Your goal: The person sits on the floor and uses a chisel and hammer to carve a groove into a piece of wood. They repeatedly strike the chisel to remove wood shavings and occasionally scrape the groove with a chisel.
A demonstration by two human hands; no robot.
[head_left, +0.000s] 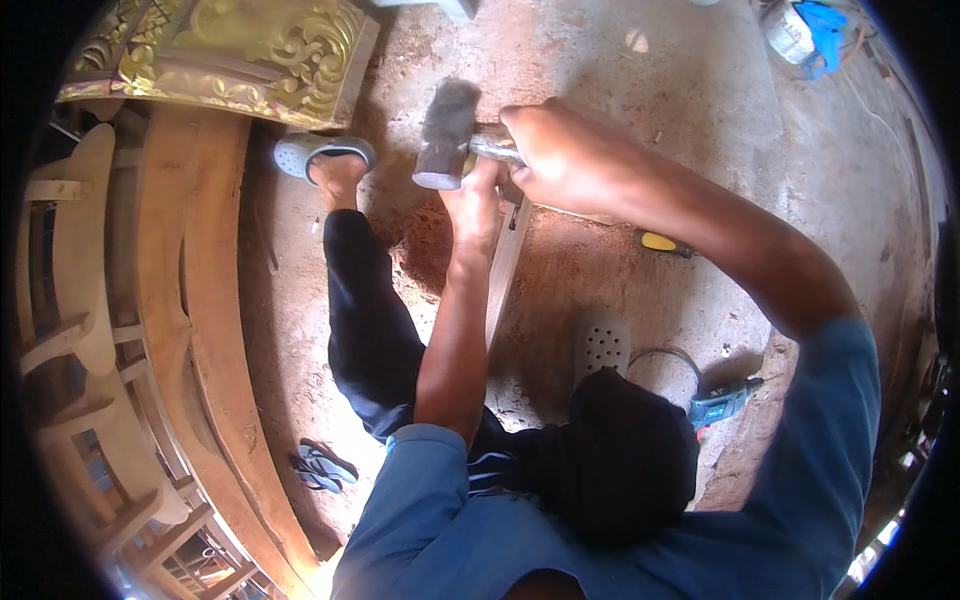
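My right hand (pixel 560 150) is closed around the short handle of a heavy club hammer (pixel 447 130). The hammer's thick grey head hangs just over my left hand (pixel 476 205), whose fingers are curled. A small yellow part shows beside those fingers, but the hammer and my right hand cover most of whatever is held there. Below both hands runs a narrow length of wood (pixel 506 265) with a dark slot cut in its upper face. It slopes down toward my lap, alongside my left forearm.
A gold carved panel (pixel 265 50) stands at the far left above long wooden planks (pixel 165 260) and curved wooden frames (pixel 85 260). On the floor are a yellow-handled tool (pixel 660 242), a blue power drill (pixel 722 402) and flip-flops (pixel 325 465). A bucket (pixel 788 35) stands far right.
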